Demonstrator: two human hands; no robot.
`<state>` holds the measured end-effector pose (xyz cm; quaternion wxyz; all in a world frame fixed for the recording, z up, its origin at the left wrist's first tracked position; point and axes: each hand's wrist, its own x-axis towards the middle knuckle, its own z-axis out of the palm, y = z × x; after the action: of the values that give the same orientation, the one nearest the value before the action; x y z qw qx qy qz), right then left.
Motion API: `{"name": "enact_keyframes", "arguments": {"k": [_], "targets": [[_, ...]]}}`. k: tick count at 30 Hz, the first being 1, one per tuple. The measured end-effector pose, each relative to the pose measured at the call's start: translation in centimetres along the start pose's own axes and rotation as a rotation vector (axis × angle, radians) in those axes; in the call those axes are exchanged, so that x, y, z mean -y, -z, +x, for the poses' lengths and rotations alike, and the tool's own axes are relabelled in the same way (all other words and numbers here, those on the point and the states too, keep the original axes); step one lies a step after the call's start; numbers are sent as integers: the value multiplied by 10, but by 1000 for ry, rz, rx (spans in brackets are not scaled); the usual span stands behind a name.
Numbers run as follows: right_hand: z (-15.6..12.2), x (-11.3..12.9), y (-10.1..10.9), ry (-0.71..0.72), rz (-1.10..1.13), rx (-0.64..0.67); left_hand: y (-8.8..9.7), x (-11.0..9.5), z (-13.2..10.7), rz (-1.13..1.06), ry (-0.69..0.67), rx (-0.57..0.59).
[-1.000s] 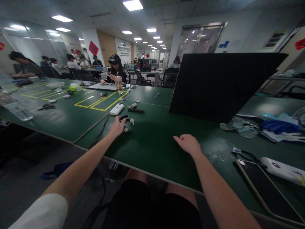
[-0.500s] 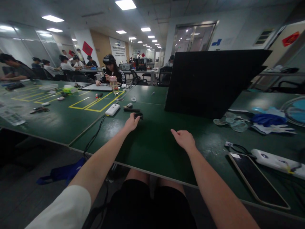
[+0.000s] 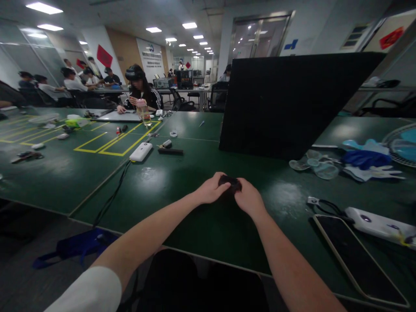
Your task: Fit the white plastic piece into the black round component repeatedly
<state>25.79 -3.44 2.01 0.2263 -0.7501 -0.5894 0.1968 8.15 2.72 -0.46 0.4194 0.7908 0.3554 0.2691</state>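
Observation:
A small black object [image 3: 230, 182] is held between both my hands, low over the green table [image 3: 195, 221] in front of me. My left hand [image 3: 212, 188] closes on its left side, with the thumb lying across the near face. On the other side, my right hand [image 3: 251, 197] grips the right end, fingers mostly hidden behind. Its exact kind cannot be made out, since fingers cover much of it. Farther off to the left lie a dark bar [image 3: 171, 151] and a white power bank [image 3: 141, 152] with a black cable.
A large black panel [image 3: 286, 104] stands beyond my right hand. To the right are blue and white gloves [image 3: 370, 160], clear plastic pieces [image 3: 320, 167], a phone [image 3: 360, 260] and another white power bank [image 3: 380, 223]. Across the table sits a person [image 3: 141, 89] near a bottle [image 3: 143, 113].
My left hand has carried the small black object rightward and nearer, away from the dark bar. My right hand, empty before, now grips it too. The view has turned slightly right.

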Motion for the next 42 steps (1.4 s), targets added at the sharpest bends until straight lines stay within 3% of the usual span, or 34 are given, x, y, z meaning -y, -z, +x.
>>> {"name": "enact_keyframes", "arguments": {"k": [4,8,11,14,16,19,25,29,34,38,42], "targets": [[-1,3,0,21,-35,76,-14,0,2,-240,65,-49],[0,3,-8,124,-95,39,-5,10,5,-587,100,-249],[3,8,-16,311,-200,-15,22,22,-1,-484,34,-438],[9,13,-24,499,-280,92,52,35,-17,-145,7,-533],[12,14,-28,548,-280,151,65,41,-28,37,35,-517],[13,12,-29,553,-252,147,70,42,-40,183,65,-418],[7,9,-19,333,-162,161,60,33,-45,347,9,-229],[1,11,-13,230,7,130,55,30,-46,384,-20,-178],[-9,23,-19,375,247,-20,45,21,-49,396,-48,-121],[-11,30,-30,582,187,-35,40,13,-51,368,-99,-58],[-9,28,-27,501,76,-168,42,10,-52,360,-93,-46]]}}
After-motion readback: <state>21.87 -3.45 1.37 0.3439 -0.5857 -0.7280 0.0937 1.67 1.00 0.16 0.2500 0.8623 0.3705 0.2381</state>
